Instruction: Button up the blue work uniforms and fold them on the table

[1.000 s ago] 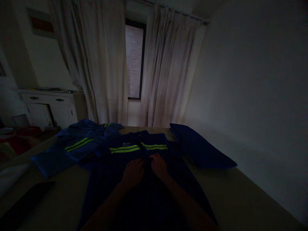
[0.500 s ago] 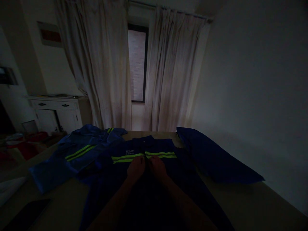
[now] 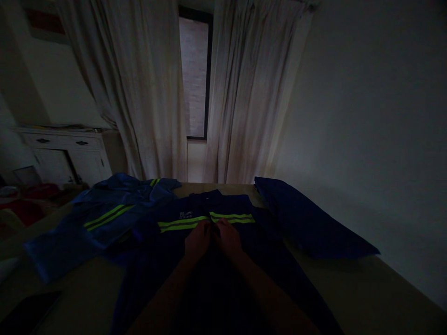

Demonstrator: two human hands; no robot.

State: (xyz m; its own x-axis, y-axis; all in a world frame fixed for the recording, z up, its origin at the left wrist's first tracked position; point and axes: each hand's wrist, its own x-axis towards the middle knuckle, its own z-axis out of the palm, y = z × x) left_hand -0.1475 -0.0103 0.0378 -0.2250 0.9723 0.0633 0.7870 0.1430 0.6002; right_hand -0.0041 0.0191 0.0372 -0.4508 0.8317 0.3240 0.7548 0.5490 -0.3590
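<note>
A dark blue work jacket (image 3: pixel 240 208) with yellow-green reflective stripes across its chest lies spread out, its collar away from me. My left hand (image 3: pixel 198 239) and my right hand (image 3: pixel 226 238) meet at the middle of its front, just below the stripes. Both are closed, with the fingers pinching the two front edges of the jacket. The fingertips are dark, and any button or fastener between them is hidden. White lettering shows on the chest beyond my left hand.
To the left lies a lighter blue garment (image 3: pixel 115 209) with similar stripes. On the right is a folded dark blue cloth piece (image 3: pixel 314 225) near the wall. A dark flat object (image 3: pixel 31 309) lies at the lower left. Curtains (image 3: pixel 150 93) and a white cabinet (image 3: pixel 66 153) stand behind.
My view has tilted down and turned slightly, shifting the scene. My hands have moved slightly down along the jacket's front and stay close together there.
</note>
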